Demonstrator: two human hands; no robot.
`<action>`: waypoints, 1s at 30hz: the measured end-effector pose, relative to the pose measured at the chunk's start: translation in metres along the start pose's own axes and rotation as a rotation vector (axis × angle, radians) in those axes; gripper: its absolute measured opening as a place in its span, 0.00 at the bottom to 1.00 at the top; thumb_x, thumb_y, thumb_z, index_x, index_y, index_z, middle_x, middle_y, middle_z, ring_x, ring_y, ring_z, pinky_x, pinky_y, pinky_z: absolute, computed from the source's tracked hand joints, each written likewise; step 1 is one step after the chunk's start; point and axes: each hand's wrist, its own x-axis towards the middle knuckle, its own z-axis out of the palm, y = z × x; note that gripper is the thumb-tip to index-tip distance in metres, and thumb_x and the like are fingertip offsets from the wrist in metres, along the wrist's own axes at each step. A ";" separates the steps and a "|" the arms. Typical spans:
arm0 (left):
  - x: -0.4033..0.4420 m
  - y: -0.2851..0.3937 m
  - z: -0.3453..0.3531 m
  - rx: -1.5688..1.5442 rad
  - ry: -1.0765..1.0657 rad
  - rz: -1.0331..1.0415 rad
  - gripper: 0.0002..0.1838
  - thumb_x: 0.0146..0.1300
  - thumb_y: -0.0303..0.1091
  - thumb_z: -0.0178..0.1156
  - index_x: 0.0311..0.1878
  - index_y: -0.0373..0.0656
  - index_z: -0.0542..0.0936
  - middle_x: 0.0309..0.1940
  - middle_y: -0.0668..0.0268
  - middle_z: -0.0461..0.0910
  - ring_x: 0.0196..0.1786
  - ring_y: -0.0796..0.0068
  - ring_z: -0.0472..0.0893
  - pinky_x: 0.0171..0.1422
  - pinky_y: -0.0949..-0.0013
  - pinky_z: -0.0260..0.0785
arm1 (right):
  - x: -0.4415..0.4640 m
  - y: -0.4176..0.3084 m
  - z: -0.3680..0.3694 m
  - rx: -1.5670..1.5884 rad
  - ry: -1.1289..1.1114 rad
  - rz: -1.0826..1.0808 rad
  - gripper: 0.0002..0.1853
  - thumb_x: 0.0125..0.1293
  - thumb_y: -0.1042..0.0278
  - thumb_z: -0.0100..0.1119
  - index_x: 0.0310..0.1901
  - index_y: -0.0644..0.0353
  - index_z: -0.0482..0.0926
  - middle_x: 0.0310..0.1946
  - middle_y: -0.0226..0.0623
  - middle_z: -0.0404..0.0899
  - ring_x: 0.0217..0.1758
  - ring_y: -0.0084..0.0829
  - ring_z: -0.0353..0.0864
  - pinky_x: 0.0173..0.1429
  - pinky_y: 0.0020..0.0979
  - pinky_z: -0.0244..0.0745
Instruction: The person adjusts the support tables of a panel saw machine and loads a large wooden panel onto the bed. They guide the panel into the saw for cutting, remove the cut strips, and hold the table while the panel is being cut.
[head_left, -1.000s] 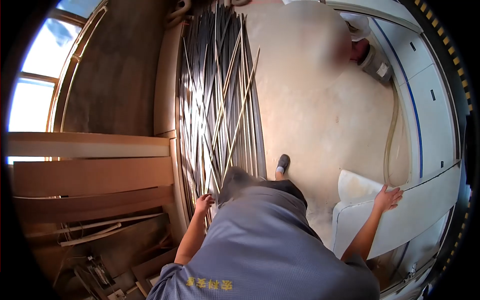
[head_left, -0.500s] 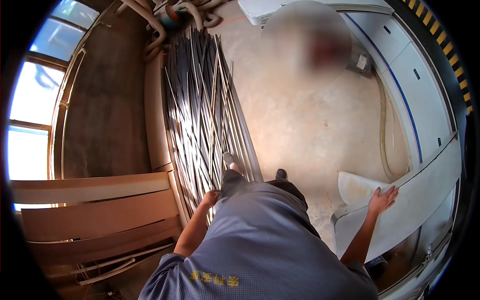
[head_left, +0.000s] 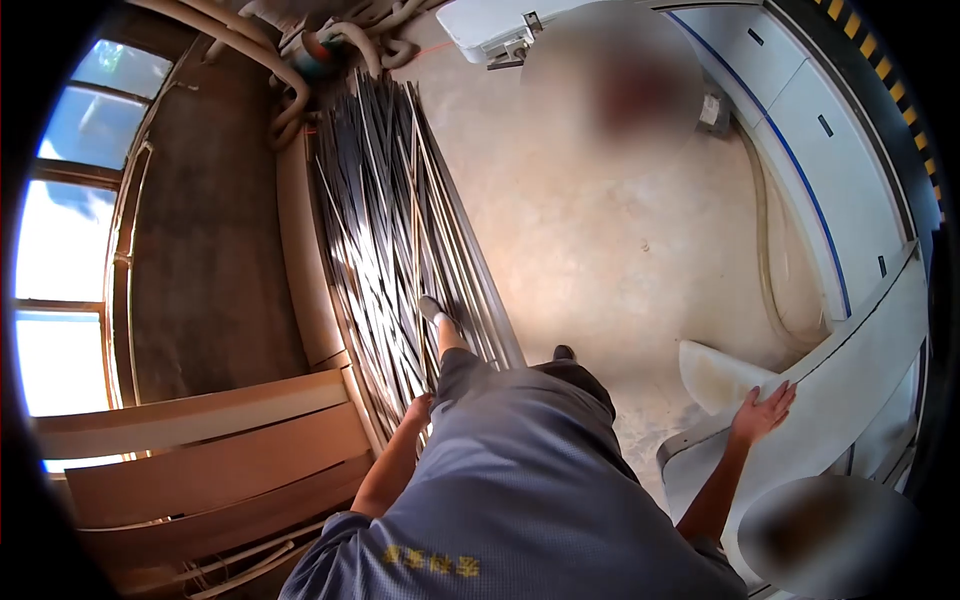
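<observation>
My left hand [head_left: 421, 408] hangs by my left thigh, over the edge of a long pile of thin dark and light strips [head_left: 395, 230] on the floor. Its fingers are curled in and too small to show whether anything is in them. My right hand [head_left: 764, 411] is held out over a white panel [head_left: 850, 375] at the right, its fingers spread and nothing in it. Whether it touches the panel cannot be made out. One of my feet [head_left: 430, 309] is over the strips, and the other [head_left: 564, 353] is on the bare floor.
Brown boards [head_left: 215, 455] lie at the left under the windows. Thick hoses [head_left: 290, 95] curl at the top left. A white machine part [head_left: 485, 28] stands at the top. White cabinets [head_left: 840, 150] and a hose [head_left: 765, 240] line the right. Two areas are blurred.
The view has turned and moved forward. My left foot has swung forward over the strips. My right hand stays spread out at the side, and my left hand stays low by my thigh.
</observation>
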 end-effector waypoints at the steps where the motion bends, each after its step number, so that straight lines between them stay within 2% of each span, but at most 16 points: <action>1: 0.005 0.001 -0.002 -0.032 0.009 0.012 0.22 0.74 0.42 0.71 0.64 0.38 0.87 0.55 0.50 0.92 0.60 0.59 0.91 0.66 0.63 0.80 | 0.001 0.000 -0.003 0.005 0.007 0.000 0.40 0.79 0.53 0.62 0.86 0.60 0.63 0.91 0.43 0.54 0.93 0.48 0.54 0.92 0.56 0.49; 4: 0.032 -0.001 -0.007 0.117 0.052 -0.036 0.23 0.77 0.47 0.67 0.65 0.43 0.87 0.55 0.47 0.91 0.62 0.49 0.90 0.67 0.57 0.81 | 0.002 -0.004 -0.003 0.016 0.012 0.002 0.40 0.78 0.55 0.63 0.86 0.60 0.63 0.91 0.43 0.54 0.93 0.48 0.54 0.92 0.55 0.48; 5: 0.038 0.002 -0.012 0.213 0.054 0.085 0.23 0.78 0.50 0.64 0.65 0.46 0.87 0.55 0.46 0.90 0.63 0.44 0.88 0.67 0.54 0.80 | 0.002 -0.005 -0.006 0.012 0.015 0.012 0.40 0.78 0.55 0.63 0.86 0.60 0.63 0.91 0.43 0.54 0.93 0.48 0.54 0.92 0.55 0.48; 9: 0.073 0.011 -0.015 0.205 -0.005 0.126 0.24 0.77 0.55 0.65 0.62 0.47 0.90 0.55 0.50 0.92 0.62 0.49 0.90 0.66 0.53 0.81 | 0.004 -0.003 -0.002 0.070 0.043 0.022 0.42 0.77 0.57 0.65 0.87 0.60 0.61 0.91 0.46 0.55 0.93 0.51 0.53 0.93 0.55 0.47; 10: 0.103 -0.012 -0.010 0.289 -0.062 0.169 0.24 0.77 0.53 0.65 0.64 0.47 0.89 0.55 0.50 0.92 0.63 0.51 0.90 0.66 0.54 0.80 | 0.005 -0.005 -0.002 0.051 0.047 0.033 0.43 0.76 0.58 0.65 0.87 0.61 0.60 0.91 0.46 0.55 0.93 0.51 0.53 0.93 0.55 0.48; 13: 0.116 0.010 -0.012 0.219 -0.149 0.166 0.22 0.78 0.47 0.65 0.68 0.47 0.87 0.55 0.51 0.92 0.62 0.51 0.90 0.66 0.55 0.81 | 0.006 -0.012 -0.006 0.068 0.044 0.081 0.44 0.76 0.58 0.66 0.87 0.61 0.59 0.91 0.48 0.54 0.93 0.54 0.51 0.94 0.55 0.47; 14: 0.116 0.015 -0.018 0.303 -0.177 0.358 0.22 0.77 0.47 0.65 0.66 0.46 0.87 0.55 0.52 0.93 0.63 0.52 0.90 0.65 0.56 0.81 | 0.006 -0.012 -0.007 0.075 0.051 0.094 0.44 0.76 0.58 0.66 0.87 0.61 0.58 0.91 0.48 0.54 0.93 0.55 0.51 0.94 0.56 0.47; 16: 0.151 0.028 -0.019 0.302 -0.195 0.212 0.21 0.76 0.46 0.66 0.65 0.46 0.87 0.54 0.52 0.93 0.62 0.53 0.90 0.65 0.56 0.81 | 0.006 -0.011 -0.006 0.066 0.071 0.099 0.46 0.76 0.57 0.66 0.89 0.60 0.56 0.91 0.50 0.54 0.93 0.57 0.50 0.94 0.56 0.47; 17: 0.134 0.068 -0.026 0.275 -0.159 0.152 0.21 0.75 0.44 0.65 0.63 0.44 0.88 0.54 0.54 0.93 0.60 0.57 0.91 0.65 0.57 0.81 | 0.007 -0.011 -0.005 0.057 0.071 0.110 0.46 0.76 0.57 0.66 0.89 0.60 0.55 0.91 0.50 0.53 0.93 0.57 0.50 0.94 0.56 0.47; 18: 0.130 0.092 -0.034 0.209 -0.173 0.220 0.19 0.74 0.43 0.64 0.60 0.42 0.90 0.50 0.56 0.94 0.55 0.63 0.91 0.61 0.58 0.81 | 0.006 -0.011 -0.005 0.047 0.075 0.124 0.46 0.76 0.57 0.67 0.89 0.60 0.55 0.91 0.51 0.53 0.93 0.58 0.50 0.94 0.56 0.47; 20: 0.125 0.155 -0.048 0.215 -0.201 0.109 0.17 0.74 0.43 0.64 0.54 0.41 0.91 0.44 0.60 0.93 0.49 0.69 0.91 0.55 0.60 0.82 | 0.003 -0.007 0.003 -0.015 0.037 0.201 0.49 0.78 0.50 0.65 0.91 0.58 0.50 0.92 0.51 0.47 0.95 0.57 0.44 0.94 0.58 0.41; 21: 0.122 0.184 -0.056 0.210 -0.229 0.165 0.17 0.76 0.41 0.62 0.55 0.38 0.90 0.41 0.60 0.92 0.46 0.70 0.90 0.51 0.62 0.82 | 0.003 -0.010 0.005 -0.067 0.013 0.264 0.50 0.78 0.48 0.64 0.91 0.58 0.49 0.93 0.51 0.45 0.95 0.57 0.42 0.94 0.58 0.40; 23: 0.181 0.160 -0.066 0.242 -0.327 0.447 0.17 0.79 0.35 0.58 0.59 0.32 0.86 0.45 0.57 0.91 0.45 0.66 0.91 0.51 0.62 0.84 | 0.008 -0.011 0.013 -0.151 -0.051 0.404 0.52 0.79 0.42 0.61 0.92 0.59 0.45 0.94 0.50 0.40 0.96 0.55 0.38 0.94 0.60 0.35; 25: 0.214 0.181 -0.071 0.282 -0.344 0.535 0.16 0.80 0.33 0.58 0.59 0.32 0.86 0.45 0.55 0.91 0.44 0.65 0.90 0.49 0.62 0.84 | 0.024 -0.033 0.003 -0.252 -0.175 0.570 0.54 0.78 0.42 0.62 0.91 0.61 0.45 0.94 0.51 0.40 0.96 0.55 0.37 0.94 0.60 0.35; 27: 0.248 0.208 -0.071 0.233 -0.401 0.436 0.15 0.80 0.32 0.58 0.59 0.31 0.85 0.46 0.52 0.90 0.42 0.64 0.90 0.46 0.62 0.84 | 0.033 -0.043 0.001 -0.283 -0.197 0.648 0.54 0.78 0.43 0.64 0.91 0.61 0.45 0.94 0.52 0.40 0.96 0.56 0.38 0.94 0.59 0.36; 30: 0.331 0.233 -0.059 -0.250 -0.605 -0.147 0.14 0.81 0.36 0.59 0.61 0.42 0.85 0.43 0.56 0.90 0.39 0.64 0.88 0.42 0.58 0.80 | 0.026 -0.056 0.013 -0.232 -0.146 0.610 0.55 0.76 0.47 0.68 0.91 0.62 0.45 0.94 0.52 0.39 0.96 0.58 0.38 0.94 0.59 0.39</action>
